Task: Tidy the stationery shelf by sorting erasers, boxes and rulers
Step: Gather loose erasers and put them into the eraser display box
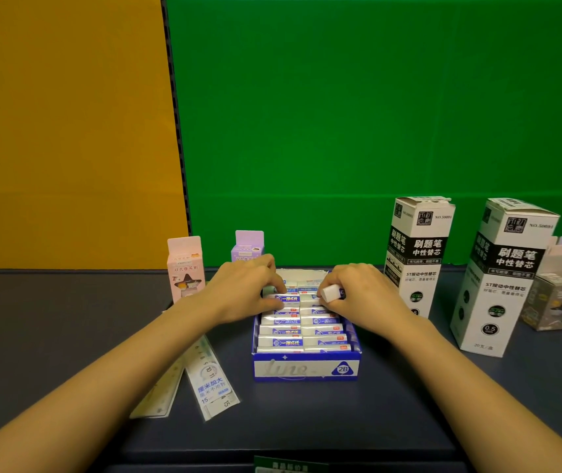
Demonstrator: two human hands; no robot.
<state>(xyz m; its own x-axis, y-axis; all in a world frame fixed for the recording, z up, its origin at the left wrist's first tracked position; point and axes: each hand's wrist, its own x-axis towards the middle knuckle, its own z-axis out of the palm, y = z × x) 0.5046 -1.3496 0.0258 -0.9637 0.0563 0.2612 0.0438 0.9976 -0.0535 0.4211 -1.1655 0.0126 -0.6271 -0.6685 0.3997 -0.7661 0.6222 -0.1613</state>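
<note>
- Rulers (211, 384) lie on the shelf (68, 336) just left of the eraser box (307, 368), partly under the left forearm.
- The eraser box sits between the forearms and holds two rows of erasers.
- Over its far half, the left hand (245, 288) curls down and pinches a packed eraser (286, 298).
- The right hand (358, 291) pinches a loose eraser (331, 292) above the right row.

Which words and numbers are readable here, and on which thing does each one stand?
"2B" – eraser box front.
"刷题笔 中性替芯", "NO.50091" – left tall box.
"刷题笔 中性替芯", "0.5" – right tall box.
"厘米加大", "15" – right ruler.
Too blurred: pink box, purple box, eraser wrappers.
</note>
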